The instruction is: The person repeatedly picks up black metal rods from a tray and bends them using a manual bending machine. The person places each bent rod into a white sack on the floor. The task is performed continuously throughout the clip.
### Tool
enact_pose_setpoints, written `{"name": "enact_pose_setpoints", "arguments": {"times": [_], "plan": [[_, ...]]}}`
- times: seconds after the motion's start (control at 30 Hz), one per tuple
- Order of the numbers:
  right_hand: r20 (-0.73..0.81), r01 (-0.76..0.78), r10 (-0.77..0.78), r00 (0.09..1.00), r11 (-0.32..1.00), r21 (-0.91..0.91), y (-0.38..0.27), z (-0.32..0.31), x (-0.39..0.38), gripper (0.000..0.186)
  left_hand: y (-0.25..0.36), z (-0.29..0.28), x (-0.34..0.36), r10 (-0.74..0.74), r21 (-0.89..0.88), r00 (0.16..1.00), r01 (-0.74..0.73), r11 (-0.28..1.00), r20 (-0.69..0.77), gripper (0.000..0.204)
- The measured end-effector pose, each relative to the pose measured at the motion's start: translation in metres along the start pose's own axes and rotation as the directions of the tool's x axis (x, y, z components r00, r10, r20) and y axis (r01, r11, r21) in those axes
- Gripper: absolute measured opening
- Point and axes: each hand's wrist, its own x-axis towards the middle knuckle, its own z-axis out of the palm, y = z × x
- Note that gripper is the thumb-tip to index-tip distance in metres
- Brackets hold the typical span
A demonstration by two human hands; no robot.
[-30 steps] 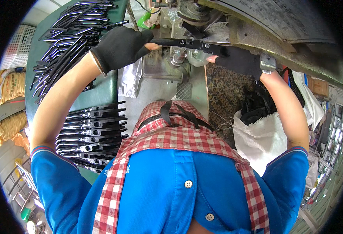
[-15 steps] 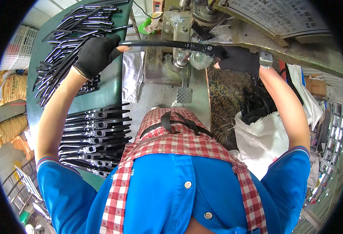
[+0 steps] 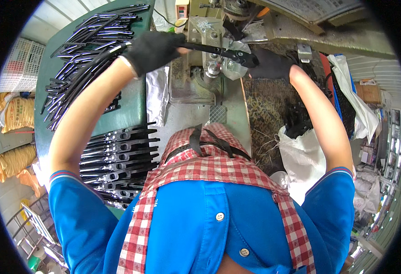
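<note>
While gloved hands [image 3: 212, 52] grip slim black bar [image 3: 218, 49].

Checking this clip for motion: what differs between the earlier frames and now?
The long black metal part stayed gripped at both ends by the gloved left hand and right hand; its right end tipped lower over the machine. The stacked black parts on the green table are unchanged.
</note>
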Motion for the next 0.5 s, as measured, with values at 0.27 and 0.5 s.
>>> {"name": "enact_pose_setpoints", "arguments": {"times": [0.27, 0.5], "plan": [[-0.480, -0.010, -0.043, 0.876, 0.994, -0.107, -0.019, 0.036, -0.023, 0.032, 0.011, 0.022, 0.012, -0.029, 0.028, 0.998, 0.028, 0.999, 0.055, 0.025], [-0.712, 0.493, -0.327, 0.622, 0.869, 0.032, -0.059, 0.064, -0.066, 0.033, 0.009, 0.017, -0.002, -0.114, 0.063, 0.983, 0.106, 0.992, 0.141, 0.025]]}}
